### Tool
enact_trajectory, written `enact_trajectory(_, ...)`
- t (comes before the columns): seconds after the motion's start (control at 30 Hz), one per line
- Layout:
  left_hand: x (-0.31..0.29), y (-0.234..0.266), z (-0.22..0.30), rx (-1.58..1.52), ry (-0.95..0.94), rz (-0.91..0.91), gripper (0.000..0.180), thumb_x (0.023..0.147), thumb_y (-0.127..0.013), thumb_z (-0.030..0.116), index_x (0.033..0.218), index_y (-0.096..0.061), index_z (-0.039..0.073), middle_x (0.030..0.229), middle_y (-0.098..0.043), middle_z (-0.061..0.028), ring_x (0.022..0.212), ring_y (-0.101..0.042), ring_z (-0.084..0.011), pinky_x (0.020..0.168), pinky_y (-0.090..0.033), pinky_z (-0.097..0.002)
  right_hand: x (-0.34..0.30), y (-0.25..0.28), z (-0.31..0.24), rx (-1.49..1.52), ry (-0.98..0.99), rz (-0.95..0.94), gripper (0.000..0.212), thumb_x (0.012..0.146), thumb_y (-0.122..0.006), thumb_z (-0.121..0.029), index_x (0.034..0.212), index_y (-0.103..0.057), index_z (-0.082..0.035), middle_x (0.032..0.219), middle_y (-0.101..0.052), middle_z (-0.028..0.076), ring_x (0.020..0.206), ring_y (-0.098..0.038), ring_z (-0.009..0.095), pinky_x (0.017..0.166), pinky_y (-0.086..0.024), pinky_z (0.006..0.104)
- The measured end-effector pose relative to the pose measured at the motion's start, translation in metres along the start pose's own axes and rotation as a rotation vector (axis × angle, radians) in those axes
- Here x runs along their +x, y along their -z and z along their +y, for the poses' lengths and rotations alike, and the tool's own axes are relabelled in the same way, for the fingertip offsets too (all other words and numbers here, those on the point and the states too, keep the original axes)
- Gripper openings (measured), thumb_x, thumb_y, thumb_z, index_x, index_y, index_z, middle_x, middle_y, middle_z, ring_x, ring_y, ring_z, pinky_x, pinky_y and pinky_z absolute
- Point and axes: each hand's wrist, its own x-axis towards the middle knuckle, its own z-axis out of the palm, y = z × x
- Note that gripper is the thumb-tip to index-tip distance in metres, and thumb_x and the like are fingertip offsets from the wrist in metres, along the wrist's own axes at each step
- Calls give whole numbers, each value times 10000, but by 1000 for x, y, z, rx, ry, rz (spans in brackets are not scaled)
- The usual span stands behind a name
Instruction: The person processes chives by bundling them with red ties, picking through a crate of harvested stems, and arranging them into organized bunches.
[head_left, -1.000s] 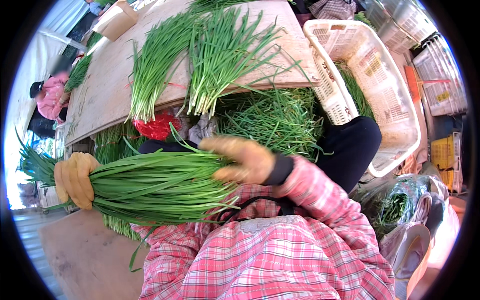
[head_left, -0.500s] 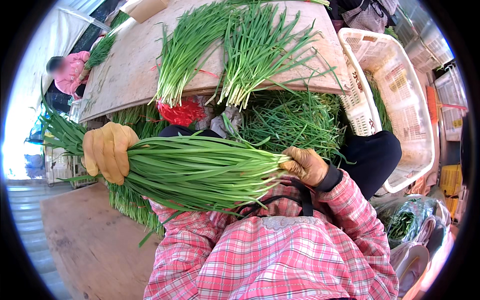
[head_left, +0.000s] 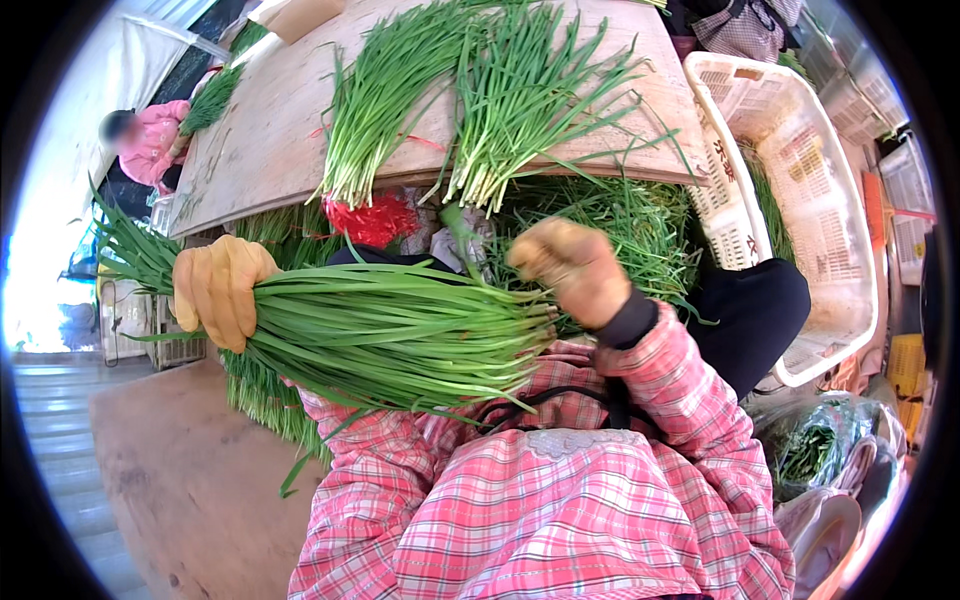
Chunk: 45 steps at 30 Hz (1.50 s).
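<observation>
My gloved left hand (head_left: 222,292) is closed around the leafy part of a thick bunch of garlic chives (head_left: 400,330). The bunch lies sideways above my lap, leaf tips to the left and pale stem ends to the right. Just above those stem ends is my right hand (head_left: 575,270), gloved, curled and smeared by motion, apart from the bunch. Whether anything is in its fingers cannot be made out. A blurred scrap of green leaf (head_left: 461,228) shows to the left of it.
Two chive bundles (head_left: 400,95) rest on the wooden board (head_left: 270,130) ahead. Under its edge are red ties (head_left: 372,218) and a heap of loose chives (head_left: 630,225). A white plastic crate (head_left: 820,220) stands at right. A person in pink (head_left: 155,140) is at far left.
My right hand has let go of the stem ends and moved up and slightly left. The left hand keeps its hold, and the bunch has barely shifted.
</observation>
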Motion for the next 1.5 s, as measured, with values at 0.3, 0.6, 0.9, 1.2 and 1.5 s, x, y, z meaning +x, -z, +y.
enact_trajectory(0.3, -19, 4, 25, 77, -62, -3, 108, 793, -533, 36, 686, -539, 28, 617, -620, -127, 427, -576, -156, 416, -490, -231, -45, 80, 32, 81, -414, 249, 189, 894, -570, -95, 1010, -605, 50, 786, -592, 5, 752, -519, 81, 720, -436, 215)
enact_trajectory(0.6, -8, 28, -5, 25, 78, -34, 208, 809, -447, 103, 602, -440, 117, 591, -623, -110, 441, -584, -154, 451, -494, -232, 23, 19, -53, 616, -137, -67, 196, 923, -522, -128, 972, -581, 52, 1027, -645, 152, 849, -620, 154, 666, -494, 242)
enact_trajectory(0.9, -24, 21, 7, 93, -90, 82, 145, 808, -475, 81, 676, -432, 123, 589, -620, -56, 457, -579, -112, 472, -462, -192, 7, 23, -1, -127, 73, -209, 353, 895, -605, -192, 1181, -553, 10, 974, -636, 76, 905, -591, 168, 795, -485, 308)
enact_trajectory(1.2, -57, 11, 24, 97, -182, 355, 161, 843, -453, 51, 703, -426, 126, 531, -513, 16, 475, -464, -95, 576, -376, -199, -34, 21, 18, 136, -404, -64, 98, 913, -539, -64, 901, -591, 18, 768, -561, 35, 650, -491, 108, 594, -429, 264)
enact_trajectory(1.5, -70, 25, 26, -25, -161, 268, 147, 832, -489, 52, 730, -434, 142, 567, -536, 37, 557, -471, -101, 719, -351, -230, -14, 4, 19, 355, -422, -312, 436, 902, -606, -271, 1226, -532, 10, 998, -634, 41, 867, -570, 100, 787, -462, 246)
